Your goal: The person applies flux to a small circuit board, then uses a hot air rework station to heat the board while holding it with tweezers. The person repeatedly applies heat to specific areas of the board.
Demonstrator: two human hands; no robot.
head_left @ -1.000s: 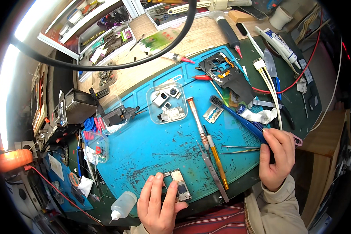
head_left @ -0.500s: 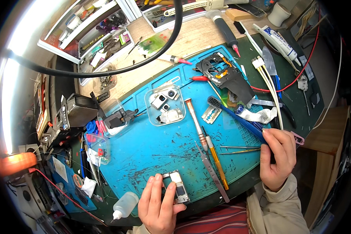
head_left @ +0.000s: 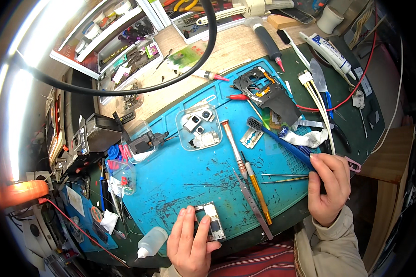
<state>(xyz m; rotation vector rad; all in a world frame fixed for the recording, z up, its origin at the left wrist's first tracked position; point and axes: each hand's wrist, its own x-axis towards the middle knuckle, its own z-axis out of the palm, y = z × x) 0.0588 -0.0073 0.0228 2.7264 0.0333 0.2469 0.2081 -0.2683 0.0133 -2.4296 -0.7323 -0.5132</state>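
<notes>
A small phone circuit board (head_left: 214, 223) with pale metal shields lies at the near edge of the blue mat. The fingers of my left hand (head_left: 189, 242) rest over its left side and hold it there, hiding that part. My right hand (head_left: 329, 187) pinches the handle of a blue brush (head_left: 286, 144) between thumb and fingers. Its dark bristle head lies up and to the left, beside a razor blade (head_left: 252, 137). Just left of my right hand lie thin tweezers (head_left: 284, 179). Left of my left hand, a translucent dropper bottle (head_left: 152, 241) lies on its side.
A clear tray (head_left: 199, 147) holds small camera modules on the blue mat (head_left: 171, 184). Screwdrivers (head_left: 256, 194) and a grey metal tool (head_left: 254, 207) lie between my hands. A black phone part (head_left: 277, 99) lies at the back. A black cable (head_left: 138, 87) arches across the upper left.
The view has shifted slightly, so things at the left appear a little further right. Both hands keep nearly the same places, on the circuit board and the brush.
</notes>
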